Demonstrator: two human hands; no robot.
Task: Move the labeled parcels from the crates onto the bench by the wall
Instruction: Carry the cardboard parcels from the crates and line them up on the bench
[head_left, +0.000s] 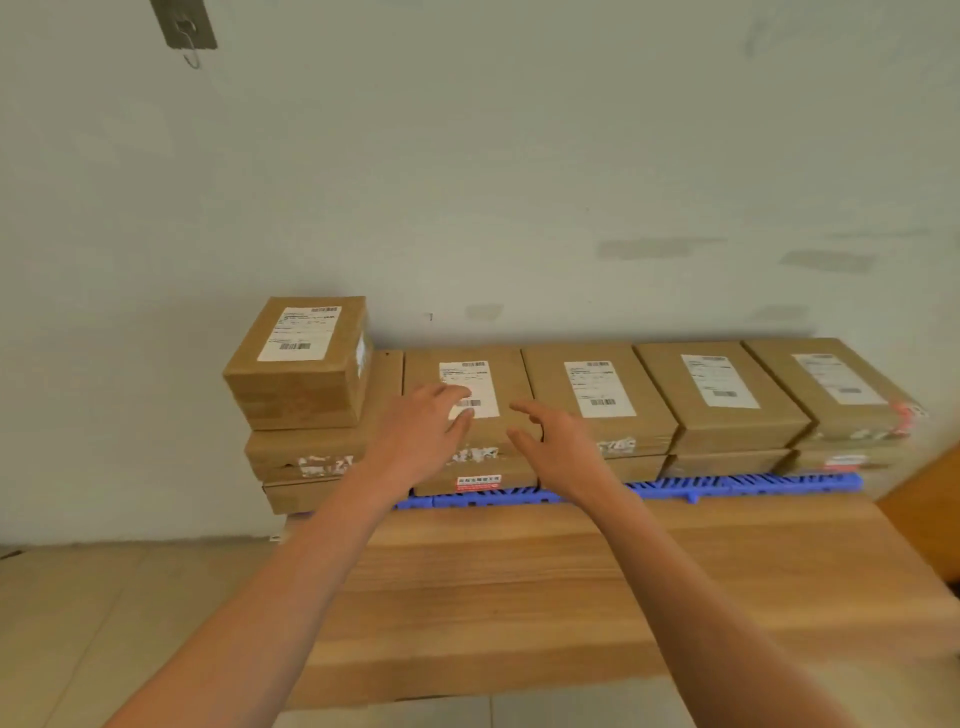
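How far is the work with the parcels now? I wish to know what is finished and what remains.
Done, it seems: labeled parcels stand in a stacked row along the wall, with a taller parcel on the left pile. In hand: the left hand touches the label of the second parcel, and the right hand hovers open beside it, gripping nothing. Left: no crates are in view, so what remains cannot be told.

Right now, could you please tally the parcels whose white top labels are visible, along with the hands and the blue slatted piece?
Parcels with a white label showing on top: 5
Hands: 2, the left hand and the right hand
Blue slatted piece: 1
Total: 8
Further parcels lie underneath, too hidden to count.
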